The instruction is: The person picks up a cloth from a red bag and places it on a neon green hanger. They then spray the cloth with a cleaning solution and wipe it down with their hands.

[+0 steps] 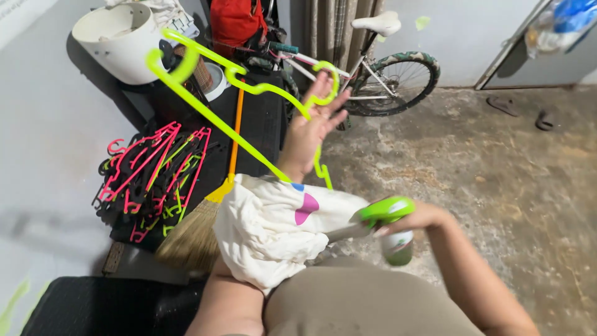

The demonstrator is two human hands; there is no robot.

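Hanger lifted, cloth draped on forearm, not yet on the hanger.

My left hand [309, 127] holds a lime-green hanger [236, 99] up, fingers splayed and only loosely hooked round its right end. A white cloth [273, 227] with a pink patch hangs over that forearm. My right hand [413, 219] is closed on a green-capped bottle [393, 231]. More hangers [152, 177] are piled by a broom [208, 218]. I judge that the next move needs the right hand freed to work the cloth onto the hanger.

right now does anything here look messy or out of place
Yes: pink, black and green hangers lie in a tangled heap by the wall. A white cloth is bunched over the left forearm, while the left hand holds a green hanger.
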